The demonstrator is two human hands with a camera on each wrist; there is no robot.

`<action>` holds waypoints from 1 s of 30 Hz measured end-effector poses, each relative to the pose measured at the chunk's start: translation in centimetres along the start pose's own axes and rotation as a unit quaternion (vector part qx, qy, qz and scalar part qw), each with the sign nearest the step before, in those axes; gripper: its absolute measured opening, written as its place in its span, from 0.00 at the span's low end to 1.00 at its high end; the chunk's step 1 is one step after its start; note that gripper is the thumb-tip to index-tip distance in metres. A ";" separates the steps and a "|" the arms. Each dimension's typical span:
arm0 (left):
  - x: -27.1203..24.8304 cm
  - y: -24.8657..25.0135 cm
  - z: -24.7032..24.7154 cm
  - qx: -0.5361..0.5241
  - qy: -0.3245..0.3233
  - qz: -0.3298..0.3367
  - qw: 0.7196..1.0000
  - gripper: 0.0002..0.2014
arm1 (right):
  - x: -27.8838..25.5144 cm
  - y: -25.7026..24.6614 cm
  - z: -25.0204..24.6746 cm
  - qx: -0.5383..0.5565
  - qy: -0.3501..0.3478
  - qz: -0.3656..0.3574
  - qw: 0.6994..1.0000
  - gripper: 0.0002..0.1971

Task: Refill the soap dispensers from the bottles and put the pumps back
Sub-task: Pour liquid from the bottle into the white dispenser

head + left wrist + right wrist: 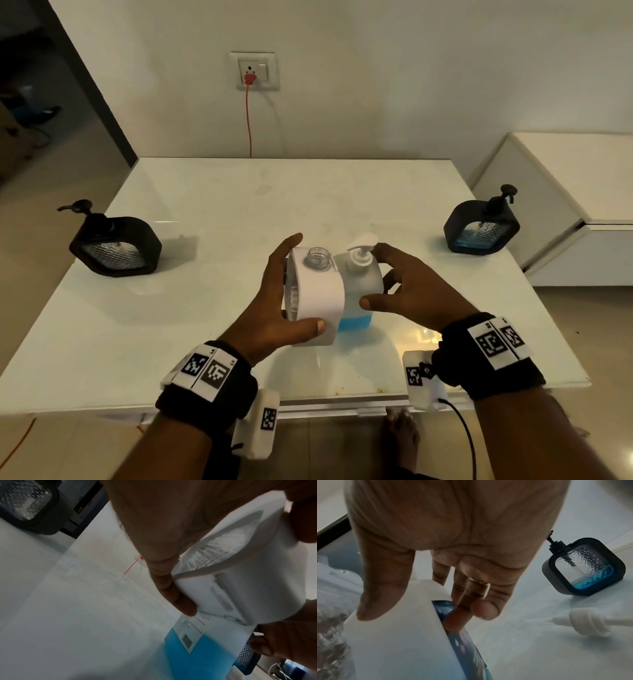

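Observation:
A white dispenser (317, 294) with an open, pumpless neck stands at the table's middle. My left hand (291, 287) grips it, thumb on the front and fingers on its left face (171, 588). Touching its right side is a soap bottle (359, 291) with a white pump on top and a low band of blue liquid. My right hand (383, 277) grips this bottle (393, 635), thumb in front and fingers behind. A loose white pump (589, 622) lies on the table to the right of that hand. Two black dispensers with their pumps on stand at the far left (114, 245) and far right (481, 228); the right one holds a little blue liquid.
The white glass table (205, 308) ends just in front of my wrists. A red cord (249, 120) hangs from a wall socket behind the table. A white cabinet (565, 205) stands close to the table's right side. A dark doorway opens at the left.

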State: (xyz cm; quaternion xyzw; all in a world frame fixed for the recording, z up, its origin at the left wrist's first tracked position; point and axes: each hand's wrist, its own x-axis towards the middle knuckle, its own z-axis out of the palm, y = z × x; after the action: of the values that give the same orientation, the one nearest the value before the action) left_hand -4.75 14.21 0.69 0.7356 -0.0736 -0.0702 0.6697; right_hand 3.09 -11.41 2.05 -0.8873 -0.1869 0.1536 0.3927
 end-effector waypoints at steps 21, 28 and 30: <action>-0.1 -0.2 0.6 0.039 0.017 -0.015 0.999 0.59 | -0.6 -0.5 0.5 -0.019 0.009 0.006 1.000 0.47; -0.4 0.9 0.7 0.037 0.042 -0.009 0.998 0.54 | -1.0 -2.0 1.0 -0.025 0.014 0.001 1.000 0.49; -0.6 1.0 0.2 0.031 0.048 -0.014 0.998 0.52 | -1.5 -2.4 0.5 -0.021 0.017 -0.011 1.000 0.52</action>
State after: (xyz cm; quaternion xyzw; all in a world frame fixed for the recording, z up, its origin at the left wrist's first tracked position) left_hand -5.38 14.00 1.70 0.7597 -0.0330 -0.0415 0.6481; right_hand 1.04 -10.28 3.72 -0.8957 -0.1936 0.1300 0.3785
